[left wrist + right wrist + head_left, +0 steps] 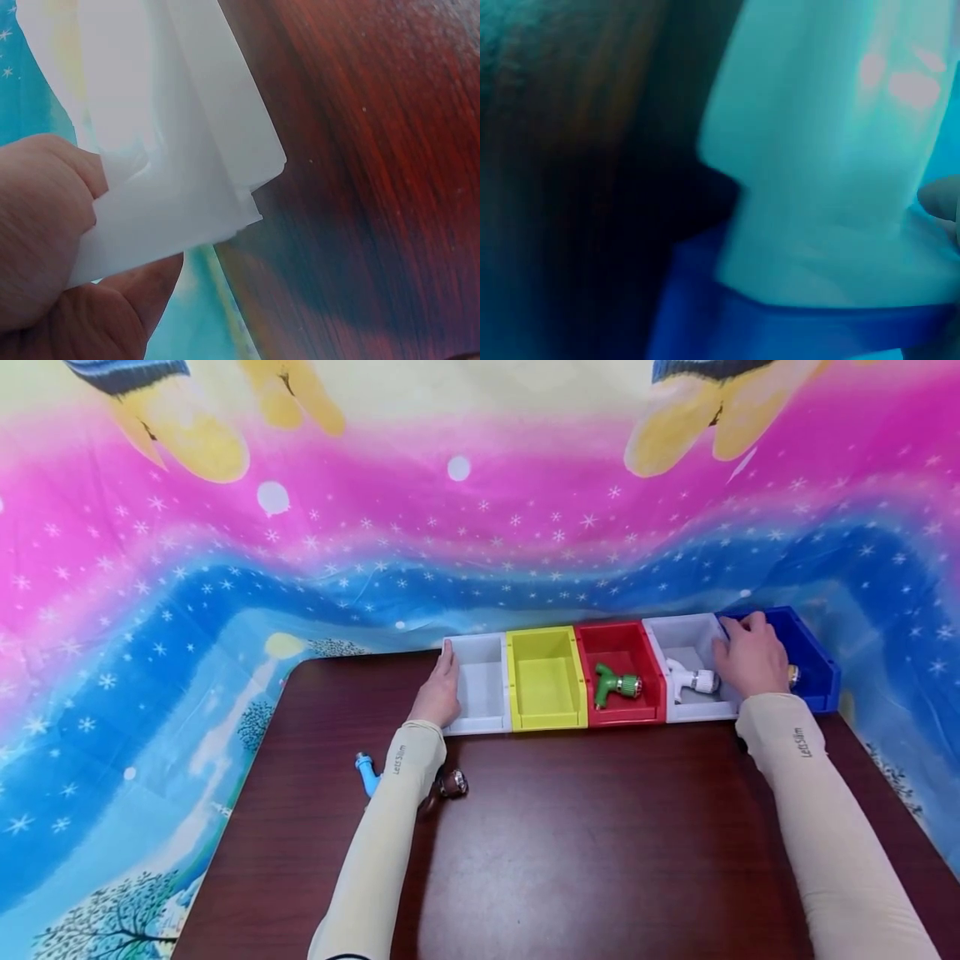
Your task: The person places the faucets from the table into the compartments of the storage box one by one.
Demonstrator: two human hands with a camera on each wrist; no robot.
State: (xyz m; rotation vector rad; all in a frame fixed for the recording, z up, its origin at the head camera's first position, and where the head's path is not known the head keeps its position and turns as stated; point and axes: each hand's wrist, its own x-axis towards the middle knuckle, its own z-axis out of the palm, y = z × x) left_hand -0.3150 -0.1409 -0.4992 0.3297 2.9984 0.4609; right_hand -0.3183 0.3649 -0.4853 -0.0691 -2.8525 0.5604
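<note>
Blue tap (366,774), one: lying on the brown table (615,835) at seven o'clock from my left hand (437,693), my left sleeve (412,760) partly covering it. Left white bin (478,689), one: standing at three o'clock from that hand, whose fingers and thumb I am pinching on its outer wall. Metal-ended fitting (454,783), one: lying at six o'clock from the same hand, the sleeve hiding the rest. Yellow bin (546,681), one: adjoining at three o'clock. Red bin (617,652), one: adjoining next, holding a green tap (613,683). Right white bin (680,646), one: holding a white tap (684,679) at eight o'clock from my right hand (756,653), which is gripping this bin's right-hand wall. Blue bin (813,652), one: standing at three o'clock from that hand, holding a brass-coloured piece (793,675), mostly hidden; whether I am gripping its wall too, I cannot tell.
</note>
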